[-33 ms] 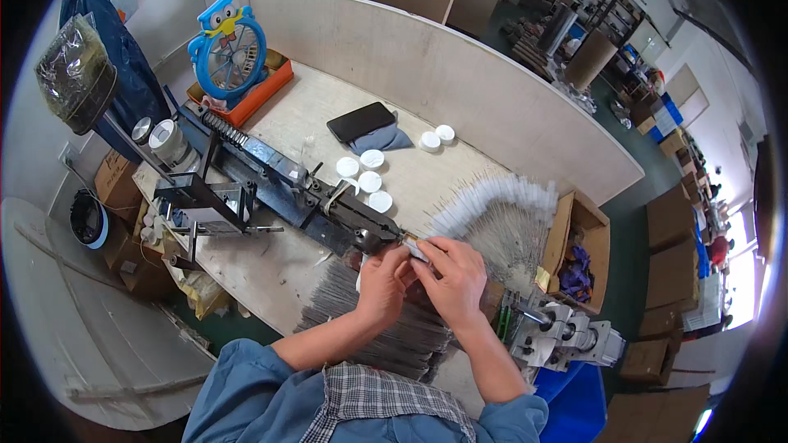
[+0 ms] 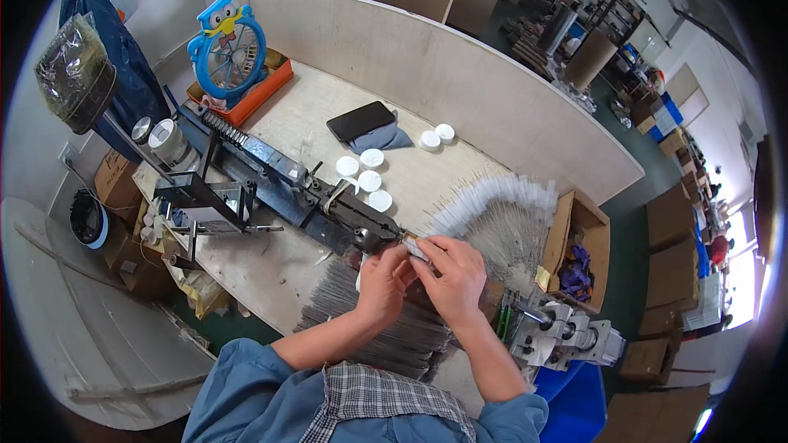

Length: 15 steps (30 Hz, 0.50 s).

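A pale workbench [image 2: 261, 294] carries a black metal bench machine [image 2: 275, 169]; a pile of thin grey wires [image 2: 400, 332] lies on the person's side of it, partly beneath the forearms; the right hand [image 2: 457, 275] pinches a small whitish piece [image 2: 415, 248] at the machine's right-hand end; the left hand [image 2: 381, 285] curls close beside it (fingertips hidden, so I cannot tell its grip).

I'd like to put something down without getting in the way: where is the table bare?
Between the orange tray and phone; between the white discs and white-tipped bundle; and, nearly bare, between the stand and grey bundle. It is crowded around the left hand and right hand, with the machine and bundles close by.
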{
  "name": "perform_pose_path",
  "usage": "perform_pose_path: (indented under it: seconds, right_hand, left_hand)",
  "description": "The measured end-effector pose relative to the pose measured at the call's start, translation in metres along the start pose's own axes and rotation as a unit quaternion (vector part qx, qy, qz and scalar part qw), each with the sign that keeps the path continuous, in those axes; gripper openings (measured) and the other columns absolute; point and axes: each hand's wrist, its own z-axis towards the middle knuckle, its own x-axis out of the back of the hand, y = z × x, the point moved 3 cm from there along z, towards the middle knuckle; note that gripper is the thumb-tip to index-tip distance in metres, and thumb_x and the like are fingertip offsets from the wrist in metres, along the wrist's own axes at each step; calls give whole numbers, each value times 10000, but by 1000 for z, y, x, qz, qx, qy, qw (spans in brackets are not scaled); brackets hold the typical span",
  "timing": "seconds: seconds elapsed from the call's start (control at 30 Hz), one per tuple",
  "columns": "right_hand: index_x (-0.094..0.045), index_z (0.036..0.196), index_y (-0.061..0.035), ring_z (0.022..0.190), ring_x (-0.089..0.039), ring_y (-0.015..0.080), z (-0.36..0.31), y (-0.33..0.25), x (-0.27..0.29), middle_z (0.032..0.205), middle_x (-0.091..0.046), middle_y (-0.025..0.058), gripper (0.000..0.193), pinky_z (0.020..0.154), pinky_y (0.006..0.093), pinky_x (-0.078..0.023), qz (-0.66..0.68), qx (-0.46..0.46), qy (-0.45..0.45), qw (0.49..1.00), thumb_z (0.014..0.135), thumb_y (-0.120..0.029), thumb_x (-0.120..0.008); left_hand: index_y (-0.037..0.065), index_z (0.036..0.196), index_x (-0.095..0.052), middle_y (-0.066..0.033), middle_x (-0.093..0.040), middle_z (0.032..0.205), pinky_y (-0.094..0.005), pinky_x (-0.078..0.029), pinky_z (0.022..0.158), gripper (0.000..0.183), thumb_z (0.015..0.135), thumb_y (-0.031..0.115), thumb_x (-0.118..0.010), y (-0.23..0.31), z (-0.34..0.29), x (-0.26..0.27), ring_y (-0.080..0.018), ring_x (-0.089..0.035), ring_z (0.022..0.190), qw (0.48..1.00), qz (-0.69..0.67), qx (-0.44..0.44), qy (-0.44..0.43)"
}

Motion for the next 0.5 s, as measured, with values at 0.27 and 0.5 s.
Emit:
perform_pose_path:
  seconds: [0.27,0.5]
  right_hand:
    - [-719,909,-105,836,-626,215,-1,-1,5,924,-662,25,241,746,342,-456,8,1,11,1000,677,-151,-761]
    - [-725,937,-170,853,-612,187,-5,6,5,940,-649,-14,245,760,330,-447,0,-6,-9,1000,692,-171,-742]
  left_hand:
    - [26,969,-567,-45,-619,942,-293,-523,763,119,885,108,-583,0,-2,-3,-143,-629,846,1000,5,-7,13]
    - [-5,1003,-569,-84,-633,983,-253,-522,743,139,870,27,-597,-1,-2,-7,-159,-643,853,1000,21,-5,13]
